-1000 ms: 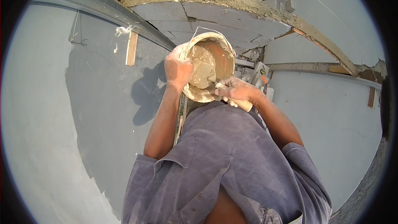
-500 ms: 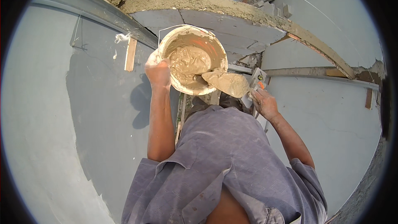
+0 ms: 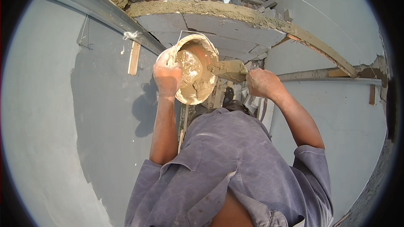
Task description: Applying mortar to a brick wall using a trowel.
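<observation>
Left hand (image 3: 167, 79)'s clamped on the left rim of a bucket (image 3: 205, 53) held up in midair, probably hefty with soft, slick mortar (image 3: 189, 65), so the rim's a decent grab. Right hand (image 3: 263, 83), well apart, is wrapped round a trowel (image 3: 231, 71) whose blade overlaps the right rim. Wood strip (image 3: 134, 58)'s off left; the block ledge (image 3: 202, 6) beyond the far rim kinda crowds things.

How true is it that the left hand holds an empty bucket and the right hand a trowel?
Not quite: the bucket isn't empty; the head view shows wet mortar inside. The left hand does hold it, and the right hand a trowel.
</observation>
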Demonstrator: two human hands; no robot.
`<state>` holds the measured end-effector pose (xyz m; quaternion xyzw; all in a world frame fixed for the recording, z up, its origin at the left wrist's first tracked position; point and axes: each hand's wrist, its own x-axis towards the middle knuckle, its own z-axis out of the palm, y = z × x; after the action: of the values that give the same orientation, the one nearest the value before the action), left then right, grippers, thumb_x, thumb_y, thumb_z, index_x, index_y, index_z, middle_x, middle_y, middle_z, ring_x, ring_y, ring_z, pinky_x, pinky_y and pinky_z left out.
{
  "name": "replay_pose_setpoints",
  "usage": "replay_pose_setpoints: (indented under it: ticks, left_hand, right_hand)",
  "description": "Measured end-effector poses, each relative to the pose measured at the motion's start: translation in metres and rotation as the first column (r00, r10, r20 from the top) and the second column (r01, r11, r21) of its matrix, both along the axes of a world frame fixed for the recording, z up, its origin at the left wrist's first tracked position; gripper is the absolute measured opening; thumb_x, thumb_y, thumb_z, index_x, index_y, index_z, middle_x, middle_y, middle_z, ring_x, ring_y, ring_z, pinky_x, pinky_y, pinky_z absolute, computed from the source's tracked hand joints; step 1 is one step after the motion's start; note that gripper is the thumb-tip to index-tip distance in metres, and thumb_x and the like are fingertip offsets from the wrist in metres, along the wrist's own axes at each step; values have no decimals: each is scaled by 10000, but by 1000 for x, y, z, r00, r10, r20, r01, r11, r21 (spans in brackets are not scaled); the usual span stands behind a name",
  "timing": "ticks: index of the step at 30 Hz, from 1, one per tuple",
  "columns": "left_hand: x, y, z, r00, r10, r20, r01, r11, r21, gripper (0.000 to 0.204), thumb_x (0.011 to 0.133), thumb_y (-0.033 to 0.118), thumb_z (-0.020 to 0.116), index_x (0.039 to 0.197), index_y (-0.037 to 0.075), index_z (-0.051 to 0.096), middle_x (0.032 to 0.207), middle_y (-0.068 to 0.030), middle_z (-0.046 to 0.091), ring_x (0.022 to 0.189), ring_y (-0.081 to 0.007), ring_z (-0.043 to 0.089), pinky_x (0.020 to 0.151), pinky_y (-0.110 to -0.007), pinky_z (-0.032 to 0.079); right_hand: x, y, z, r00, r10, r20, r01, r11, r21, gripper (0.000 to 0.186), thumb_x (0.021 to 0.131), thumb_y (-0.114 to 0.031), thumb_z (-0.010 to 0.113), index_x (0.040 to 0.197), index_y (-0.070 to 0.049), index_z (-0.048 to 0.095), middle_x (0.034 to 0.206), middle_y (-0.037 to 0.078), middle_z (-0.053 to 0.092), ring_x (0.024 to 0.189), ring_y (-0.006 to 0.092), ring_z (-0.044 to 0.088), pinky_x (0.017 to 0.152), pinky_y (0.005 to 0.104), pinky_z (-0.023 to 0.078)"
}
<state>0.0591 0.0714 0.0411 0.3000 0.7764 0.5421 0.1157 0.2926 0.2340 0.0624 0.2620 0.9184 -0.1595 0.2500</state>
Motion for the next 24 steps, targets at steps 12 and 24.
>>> replay_pose_setpoints:
  ticks: [12, 24]
  left_hand:
    - [-1, -41, -18, 961, 113, 254, -125, 992, 32, 432, 705, -127, 487, 1100, -44, 641, 988, -81, 687, 884, -126, 634, 817, -240, 484]
    - [1, -30, -23, 880, -4, 475, -109, 972, 210, 441, 716, -144, 462, 1133, -72, 587, 989, -110, 665, 840, -147, 633, 740, -246, 497]
  right_hand:
    - [-23, -41, -25, 951, 12, -310, -110, 948, -300, 194, 761, -163, 648, 771, 29, 626, 667, 180, 628, 600, 321, 630, 567, 417, 530]
    - [3, -39, -36, 935, -338, 109, 241, 379, -894, 200, 876, -244, 656, 847, -47, 655, 629, 14, 582, 529, 106, 566, 453, 287, 457]
